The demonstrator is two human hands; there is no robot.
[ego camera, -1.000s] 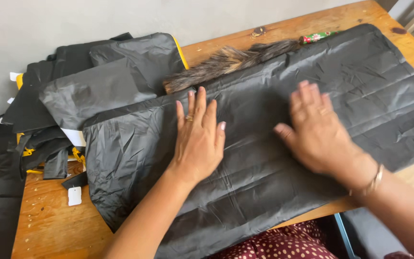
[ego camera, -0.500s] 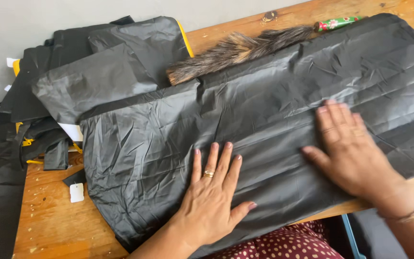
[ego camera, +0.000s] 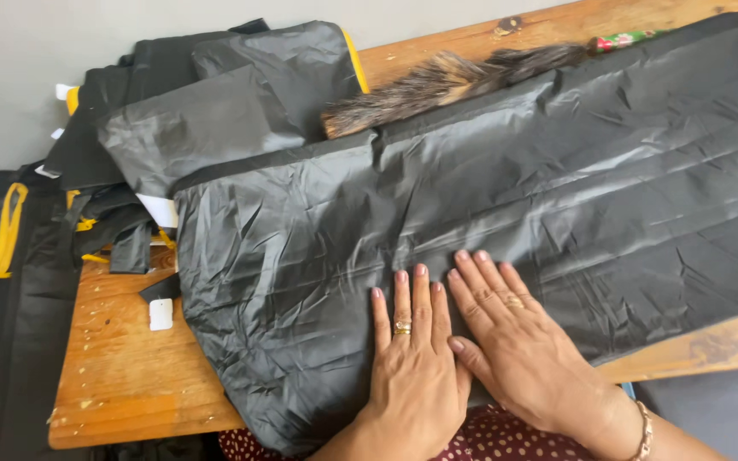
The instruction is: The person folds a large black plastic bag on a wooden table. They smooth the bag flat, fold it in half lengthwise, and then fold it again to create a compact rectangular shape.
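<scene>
The black fabric panel [ego camera: 489,205], a wide, crinkled sheet of thin shiny cloth with faint lengthwise fold lines, lies spread across the wooden table [ego camera: 121,376], reaching from its near left part to the far right corner and hanging slightly over the near edge by the person's lap.

In the head view, the left hand [ego camera: 412,367] lies palm down on the near edge of the panel, fingers straight, close together and pointing away from the body, a gold ring on one finger. It grips nothing; it only presses flat on the cloth. The right hand [ego camera: 514,341] lies just beside it, also palm down, fingers a little spread and angled toward the far left, its thumb touching the edge of the left hand. It too wears a ring, and a bracelet [ego camera: 642,431] circles the wrist. This hand likewise clasps nothing and rests flat on the fabric. Both forearms come in from the bottom edge of the view.

Behind the panel a fur-like brush [ego camera: 446,81] with a green and red handle lies along the far edge, partly tucked under the cloth. To the left sits a pile of black fabric pieces [ego camera: 215,111], some trimmed with yellow. A black strip with a yellow loop [ego camera: 6,230] hangs off the table's left end, and a small white tag [ego camera: 161,313] lies on the bare wood.
</scene>
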